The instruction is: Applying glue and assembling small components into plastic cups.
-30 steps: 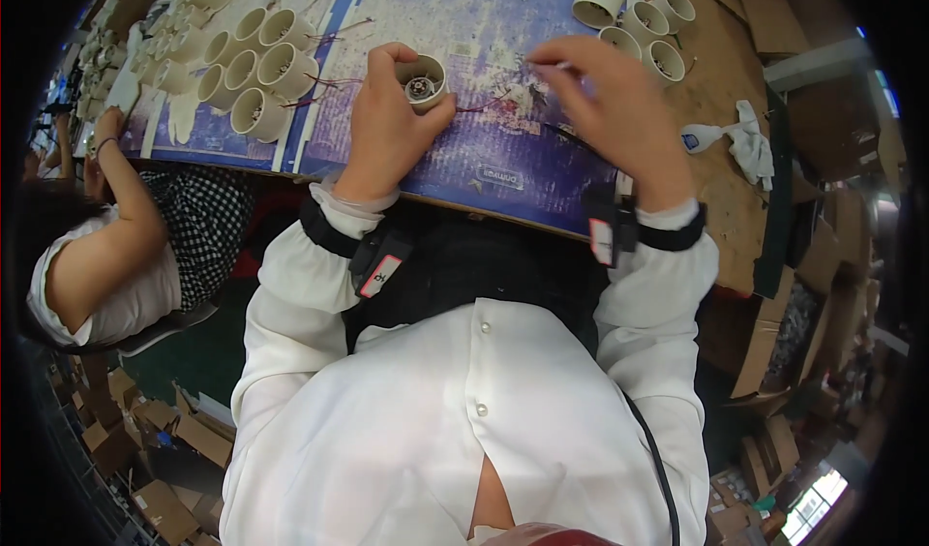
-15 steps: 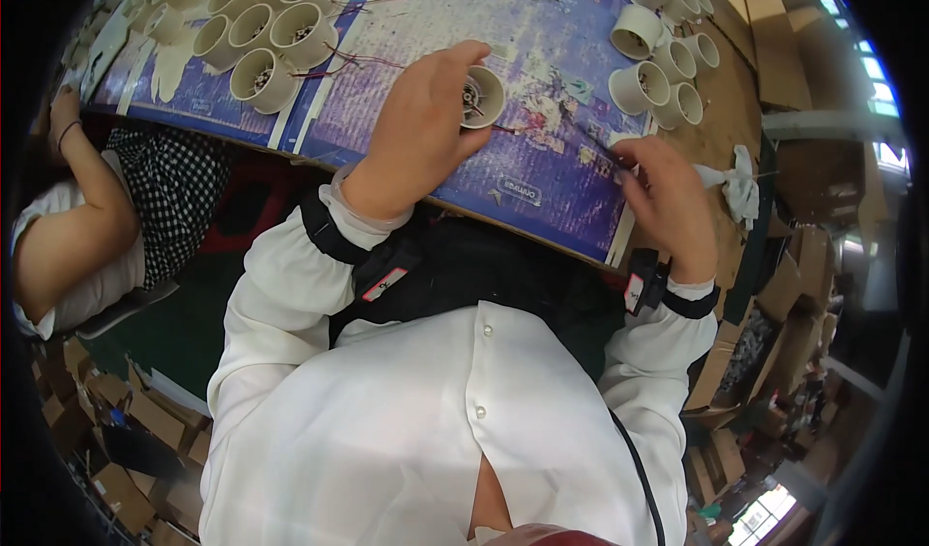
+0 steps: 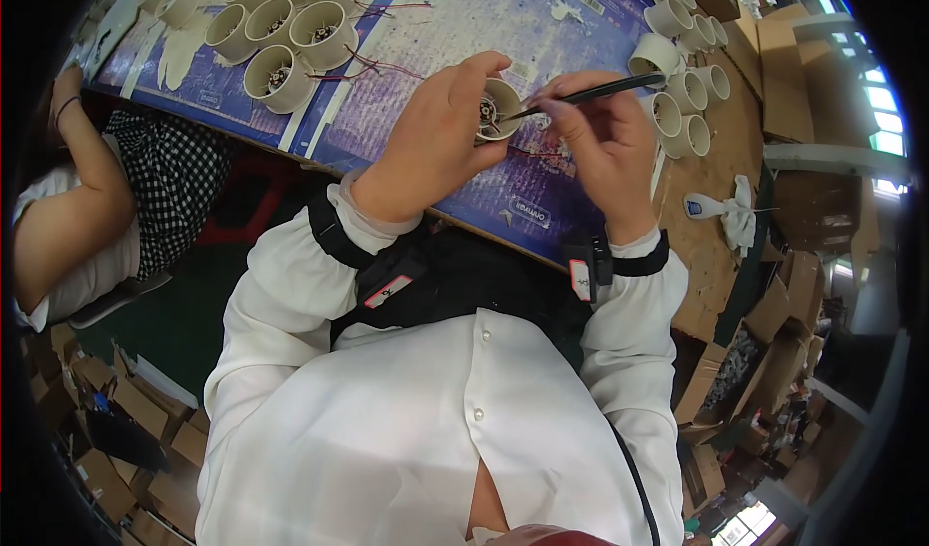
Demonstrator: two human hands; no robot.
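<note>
My left hand point(image 3: 426, 144) wraps round a white plastic cup-shaped housing point(image 3: 506, 96), tilting its opening toward me. A small round part with copper-coloured bits, like a motor core, sits inside, and red wires come out beside the cup. In my right hand point(image 3: 614, 149) are slim black tweezers point(image 3: 612, 88), gripped between thumb and fingers. Their pointed tip reaches into the cup's mouth, close to the part inside; whether it touches is too small to tell.
Several similar cups with cores and red wires point(image 3: 322, 35) stand at the far left, more cups point(image 3: 668, 112) at the right. A small white bottle point(image 3: 704, 206) and a crumpled white cloth point(image 3: 740, 219) lie at the table's right side. Another person's arm point(image 3: 92, 159) is at the left.
My right hand has moved left from the table's right side, bringing the tweezers up to the cup, tip inside. My left hand still holds the cup. The view has shifted slightly.
</note>
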